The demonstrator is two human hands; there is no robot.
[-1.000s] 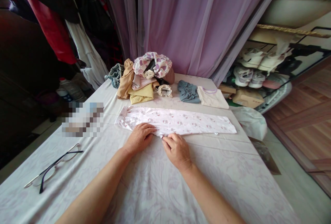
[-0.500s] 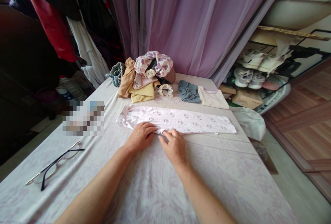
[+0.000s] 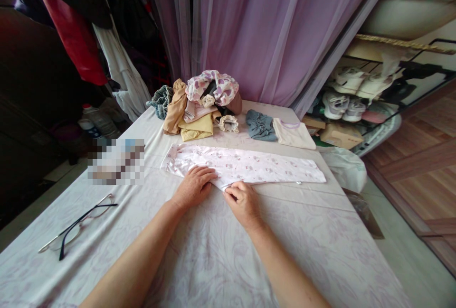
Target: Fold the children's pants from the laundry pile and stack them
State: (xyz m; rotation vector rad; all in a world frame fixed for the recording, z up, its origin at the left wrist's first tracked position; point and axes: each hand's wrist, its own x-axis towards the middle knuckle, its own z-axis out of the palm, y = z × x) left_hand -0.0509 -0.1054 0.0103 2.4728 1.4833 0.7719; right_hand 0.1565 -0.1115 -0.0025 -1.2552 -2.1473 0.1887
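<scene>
Pale pink printed pants, folded lengthwise into a long strip, lie across the bed-like surface. My left hand rests on their near edge, left of the middle, with fingers stretched flat over the cloth. Just to its right, my right hand pinches a corner of the near edge between thumb and fingers, and the cloth there is drawn to a point towards me. A small white tag sticks out from the near edge further right.
Behind the pants lies a heap of clothes. To its right are a folded blue-grey garment and a folded cream shirt. Glasses and a blurred-out object lie at left. A purple curtain hangs behind.
My right hand has closed on the near edge and pulled it slightly towards me, drawing out a pointed corner. My left hand has stayed about where it was.
</scene>
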